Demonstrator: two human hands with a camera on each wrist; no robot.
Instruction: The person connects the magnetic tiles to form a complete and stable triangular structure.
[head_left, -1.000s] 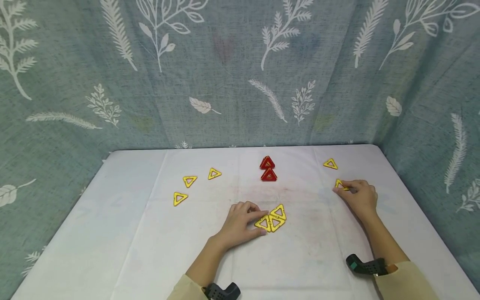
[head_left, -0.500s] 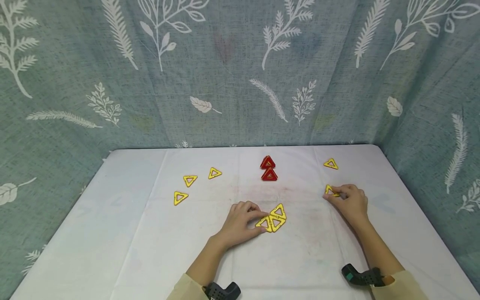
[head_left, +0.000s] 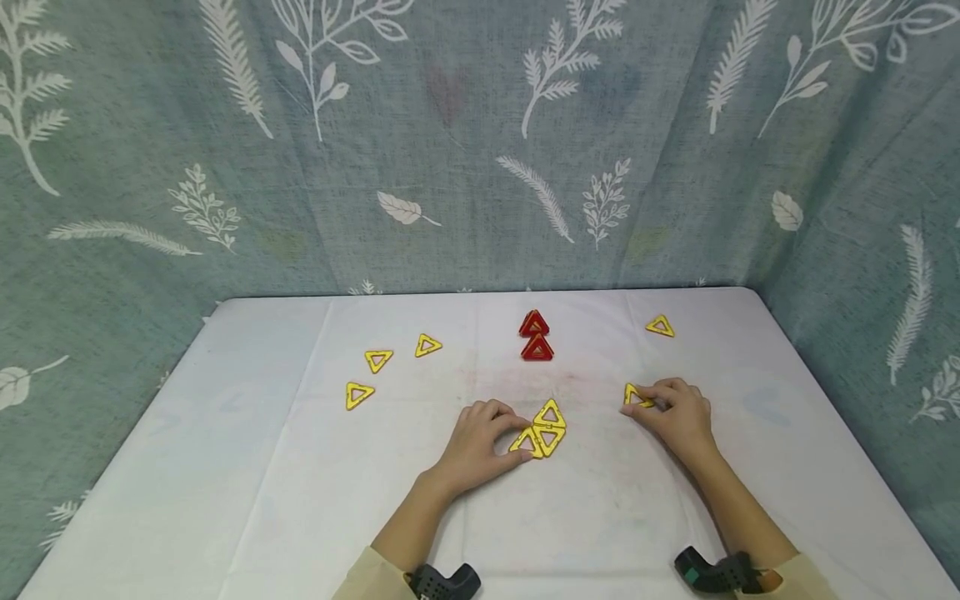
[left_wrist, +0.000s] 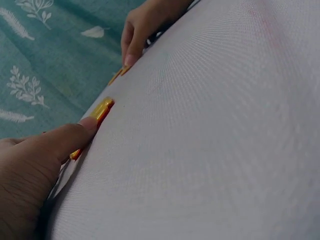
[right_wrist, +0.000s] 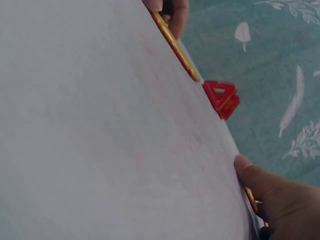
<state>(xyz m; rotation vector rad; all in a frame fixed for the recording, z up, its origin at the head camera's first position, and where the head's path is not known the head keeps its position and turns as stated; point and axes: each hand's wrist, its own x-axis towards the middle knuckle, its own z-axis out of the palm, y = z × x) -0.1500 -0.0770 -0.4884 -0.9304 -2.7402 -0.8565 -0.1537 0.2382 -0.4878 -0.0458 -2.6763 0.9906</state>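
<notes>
Three yellow triangular magnetic tiles (head_left: 549, 428) lie flat and edge to edge near the table's middle. My left hand (head_left: 472, 443) pinches the leftmost of them between thumb and fingers. To the right, my right hand (head_left: 681, 418) holds a single yellow triangular tile (head_left: 629, 394) by its right side, apart from the joined three. In the left wrist view my thumb lies on the yellow tile edge (left_wrist: 103, 107). The right wrist view has my right thumb (right_wrist: 243, 163) over the held tile (right_wrist: 250, 198), which is mostly hidden.
Two red triangular pieces (head_left: 537, 348) stand at the back centre, one behind the other. Three loose yellow tiles (head_left: 359, 396) lie at the left, and another yellow tile (head_left: 660, 326) at the back right. A leaf-patterned curtain (head_left: 480, 225) surrounds the white table (head_left: 337, 500).
My right hand has carried its yellow tile left and nearer to me, toward the joined tiles. The joined tiles have turned slightly, their upper tile shifting left. My left hand stays in place.
</notes>
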